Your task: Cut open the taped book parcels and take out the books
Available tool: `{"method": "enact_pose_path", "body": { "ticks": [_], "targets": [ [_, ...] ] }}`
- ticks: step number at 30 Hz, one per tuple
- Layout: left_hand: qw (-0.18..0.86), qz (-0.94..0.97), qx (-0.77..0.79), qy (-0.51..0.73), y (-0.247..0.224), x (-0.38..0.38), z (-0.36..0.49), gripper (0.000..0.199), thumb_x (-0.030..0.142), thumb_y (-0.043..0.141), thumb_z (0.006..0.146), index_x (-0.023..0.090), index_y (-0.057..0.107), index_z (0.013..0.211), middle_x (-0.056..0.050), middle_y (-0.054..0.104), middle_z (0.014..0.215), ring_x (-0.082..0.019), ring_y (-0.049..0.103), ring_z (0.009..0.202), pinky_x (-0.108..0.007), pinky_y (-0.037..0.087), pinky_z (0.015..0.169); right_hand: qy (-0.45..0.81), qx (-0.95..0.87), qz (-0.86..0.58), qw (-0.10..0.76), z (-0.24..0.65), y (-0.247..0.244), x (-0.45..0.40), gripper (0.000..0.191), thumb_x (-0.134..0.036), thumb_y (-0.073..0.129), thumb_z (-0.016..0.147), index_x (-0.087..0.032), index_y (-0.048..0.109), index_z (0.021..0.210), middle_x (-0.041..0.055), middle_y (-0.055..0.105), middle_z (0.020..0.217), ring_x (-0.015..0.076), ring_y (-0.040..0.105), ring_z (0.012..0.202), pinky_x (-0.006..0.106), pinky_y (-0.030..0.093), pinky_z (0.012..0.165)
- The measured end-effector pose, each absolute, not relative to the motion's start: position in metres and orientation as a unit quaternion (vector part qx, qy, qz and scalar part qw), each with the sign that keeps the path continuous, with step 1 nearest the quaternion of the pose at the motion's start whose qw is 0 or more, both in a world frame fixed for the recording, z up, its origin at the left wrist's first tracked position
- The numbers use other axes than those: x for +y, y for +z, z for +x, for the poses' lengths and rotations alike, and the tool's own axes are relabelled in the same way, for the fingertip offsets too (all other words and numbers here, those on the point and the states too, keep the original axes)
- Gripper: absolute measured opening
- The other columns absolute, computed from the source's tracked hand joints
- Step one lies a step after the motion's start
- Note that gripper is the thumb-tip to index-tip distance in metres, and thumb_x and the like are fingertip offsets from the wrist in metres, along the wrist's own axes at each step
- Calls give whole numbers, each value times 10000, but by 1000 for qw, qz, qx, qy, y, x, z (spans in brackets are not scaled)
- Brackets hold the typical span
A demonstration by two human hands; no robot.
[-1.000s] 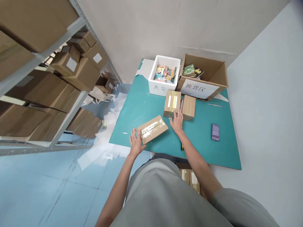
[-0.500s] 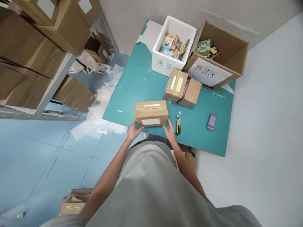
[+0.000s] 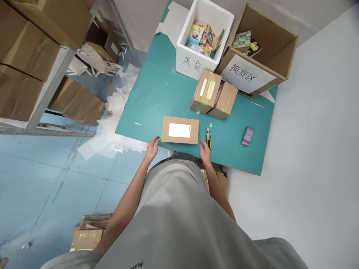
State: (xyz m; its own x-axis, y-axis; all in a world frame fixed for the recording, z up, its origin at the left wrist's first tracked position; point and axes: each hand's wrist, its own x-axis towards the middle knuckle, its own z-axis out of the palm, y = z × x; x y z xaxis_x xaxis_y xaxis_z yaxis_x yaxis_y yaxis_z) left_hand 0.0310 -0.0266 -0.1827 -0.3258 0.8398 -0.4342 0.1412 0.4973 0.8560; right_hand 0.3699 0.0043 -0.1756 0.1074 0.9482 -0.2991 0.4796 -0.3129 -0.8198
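Note:
A brown cardboard box lies near the front edge of the green-topped table, its white label facing up. Just off its left end is my left hand, fingers apart and holding nothing. My right hand is beside the box's right front corner, also empty with its fingers apart. Close to the right hand lies a black and yellow utility knife, its blade end pointing away from me.
Two small cartons stand behind the box. At the back are a white foam bin and a large open carton, both holding booklets. A blurred purple object lies at right. Shelving with boxes flanks the left.
The box has been turned so its labelled side, which faced me, now faces up. Both hands have let go of it and moved slightly apart. The camera view has shifted a little.

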Motion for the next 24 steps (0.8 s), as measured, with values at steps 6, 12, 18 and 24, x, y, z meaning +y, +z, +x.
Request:
{"method": "enact_pose_path", "body": {
  "ticks": [6,12,18,24],
  "targets": [
    [489,357,716,349,-173,-27,40,448,277,616,884,162,726,1302,-170,748,1366,-322,728,1263,-548,573,1129,439,-523,-677,275,358,-183,-3,638,-594,480,1023,-152,705,1424,192,770,1345,334,715,1299,555,591,1105],
    [435,386,696,420,-136,-16,46,464,413,669,939,167,723,1329,-166,713,1401,-306,688,1325,-510,588,1135,415,-533,-660,329,362,-155,15,626,-598,509,1017,-162,701,1423,184,712,1456,315,687,1347,521,569,1156],
    [399,434,674,446,-107,6,47,485,467,657,975,178,743,1356,-132,704,1365,-280,701,1272,-450,610,1089,390,-553,-647,352,372,-127,36,566,-541,496,1050,-193,701,1446,149,681,1518,306,652,1396,509,549,1176],
    [444,408,694,393,-143,6,44,491,467,595,988,155,752,1333,-167,717,1385,-284,717,1235,-459,603,1075,407,-534,-654,348,376,-139,30,550,-518,514,1031,-186,727,1415,148,709,1482,317,668,1370,515,542,1175]
  ]
}}
